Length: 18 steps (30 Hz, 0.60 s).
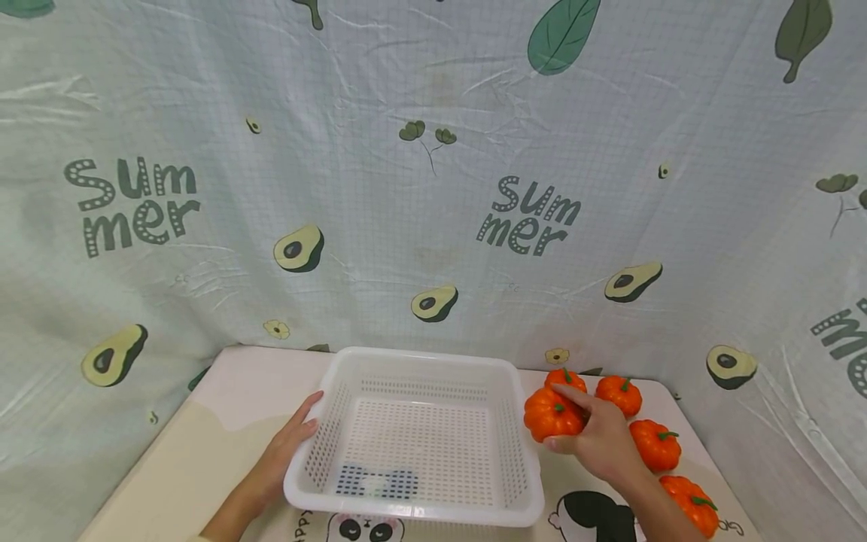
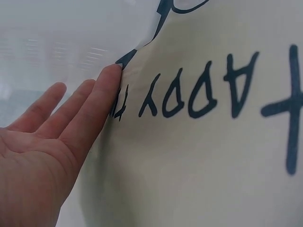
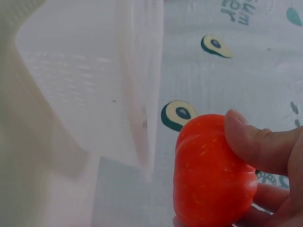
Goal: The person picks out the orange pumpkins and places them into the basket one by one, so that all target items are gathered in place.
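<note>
A white perforated plastic basket (image 1: pixel 423 516) stands in the middle of the table with nothing inside it. My left hand (image 1: pixel 281 452) lies along the basket's left side, its fingers extended against the wall; the left wrist view shows them nearly straight. My right hand (image 1: pixel 603 436) grips a small orange pumpkin (image 1: pixel 552 415) with a green stem, just beyond the basket's right rim. In the right wrist view the thumb presses on one side of the pumpkin (image 3: pixel 210 175) and the fingers curl round the other, partly hidden behind it.
Several more orange pumpkins line the table's right side: one behind the held one (image 1: pixel 565 376), one at the back right (image 1: pixel 619 395), others (image 1: pixel 655 444) nearer the front. A printed curtain (image 1: pixel 379 188) rises behind the table (image 1: pixel 183 452), whose cloth bears cartoon drawings.
</note>
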Motion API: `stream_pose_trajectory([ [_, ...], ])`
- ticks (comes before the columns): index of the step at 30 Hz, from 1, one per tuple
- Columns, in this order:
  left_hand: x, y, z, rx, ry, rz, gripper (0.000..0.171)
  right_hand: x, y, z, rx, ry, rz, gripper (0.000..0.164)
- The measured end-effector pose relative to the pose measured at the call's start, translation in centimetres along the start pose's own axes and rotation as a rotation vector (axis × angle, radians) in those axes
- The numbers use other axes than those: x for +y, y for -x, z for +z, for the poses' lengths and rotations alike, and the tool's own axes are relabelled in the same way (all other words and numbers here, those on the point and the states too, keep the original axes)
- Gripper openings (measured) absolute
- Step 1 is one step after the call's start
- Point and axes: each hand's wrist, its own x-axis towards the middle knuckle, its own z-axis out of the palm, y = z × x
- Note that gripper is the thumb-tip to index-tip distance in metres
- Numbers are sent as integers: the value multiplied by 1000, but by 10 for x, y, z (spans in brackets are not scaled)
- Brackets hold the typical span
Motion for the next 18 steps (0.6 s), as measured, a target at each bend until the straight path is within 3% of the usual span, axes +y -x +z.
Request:
stream_pose_trajectory([
  [18,-1,0,0,12,-15,-19,63,-21,-12,22,20,-23,-102,78],
])
